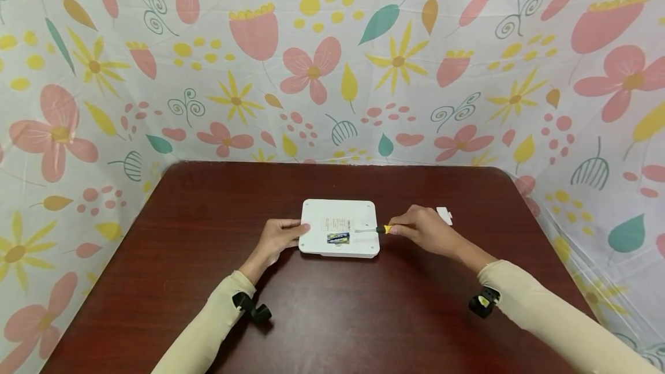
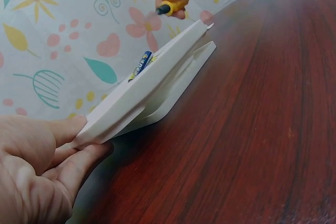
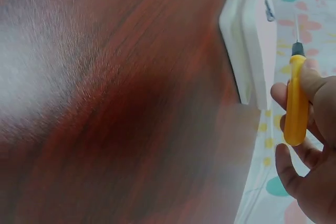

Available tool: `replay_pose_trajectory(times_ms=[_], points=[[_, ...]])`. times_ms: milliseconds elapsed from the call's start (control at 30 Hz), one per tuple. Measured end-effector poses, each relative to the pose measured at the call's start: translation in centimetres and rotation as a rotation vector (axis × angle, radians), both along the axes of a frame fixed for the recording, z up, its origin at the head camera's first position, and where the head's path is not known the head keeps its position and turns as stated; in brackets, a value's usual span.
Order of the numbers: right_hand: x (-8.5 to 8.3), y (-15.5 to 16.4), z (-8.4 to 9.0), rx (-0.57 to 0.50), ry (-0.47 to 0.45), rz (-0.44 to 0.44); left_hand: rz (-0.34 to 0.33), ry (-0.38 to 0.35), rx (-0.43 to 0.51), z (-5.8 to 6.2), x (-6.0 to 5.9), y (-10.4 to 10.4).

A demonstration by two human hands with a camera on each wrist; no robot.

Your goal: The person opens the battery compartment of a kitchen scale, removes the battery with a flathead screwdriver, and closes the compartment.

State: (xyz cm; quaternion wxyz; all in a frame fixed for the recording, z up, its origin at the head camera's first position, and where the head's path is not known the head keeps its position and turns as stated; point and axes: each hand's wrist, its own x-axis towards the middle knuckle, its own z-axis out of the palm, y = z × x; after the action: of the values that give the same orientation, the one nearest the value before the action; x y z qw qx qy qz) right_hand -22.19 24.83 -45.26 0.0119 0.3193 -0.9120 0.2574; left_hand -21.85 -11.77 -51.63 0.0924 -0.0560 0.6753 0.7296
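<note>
Two hands at a white flat device (image 1: 339, 227) lying mid-worktop (image 1: 332, 316), underside up. Left hand (image 1: 277, 238) grasps its left edge — thumb on top, fingers (image 2: 73, 169) underneath. Right hand (image 1: 428, 229) has its fingers clenched round a yellow-handled screwdriver (image 1: 375, 229), shaft pointing left over the device's right part, tip near the open batt. bay. One blue battery (image 1: 338, 238) sits in that bay. Small white cover (image 1: 444, 215) lies on the worktop just right of the right hand — apart from the device. Floral cloth (image 1: 332, 62) behind & at both sides.
</note>
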Motion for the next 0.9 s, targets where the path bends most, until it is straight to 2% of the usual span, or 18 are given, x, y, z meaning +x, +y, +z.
replay_pose_trajectory(times_ms=[100, 233, 600, 900], points=[[0.4, 0.7, 0.2, -0.066, -0.068, -0.073, -0.002, 0.001, 0.000, 0.0, 0.0, 0.0], [0.9, 1.7, 0.2, -0.123, -0.115, -0.179, -0.001, -0.002, -0.002, 0.0, 0.0, -0.1], [1.3, 4.8, 0.2, -0.180, -0.008, -0.359, -0.005, -0.005, -0.005, -0.1, 0.0, -0.1], [0.9, 6.3, -1.1, -0.098, 0.020, -0.433, -0.009, 0.004, 0.008, -0.3, -0.1, 0.0]])
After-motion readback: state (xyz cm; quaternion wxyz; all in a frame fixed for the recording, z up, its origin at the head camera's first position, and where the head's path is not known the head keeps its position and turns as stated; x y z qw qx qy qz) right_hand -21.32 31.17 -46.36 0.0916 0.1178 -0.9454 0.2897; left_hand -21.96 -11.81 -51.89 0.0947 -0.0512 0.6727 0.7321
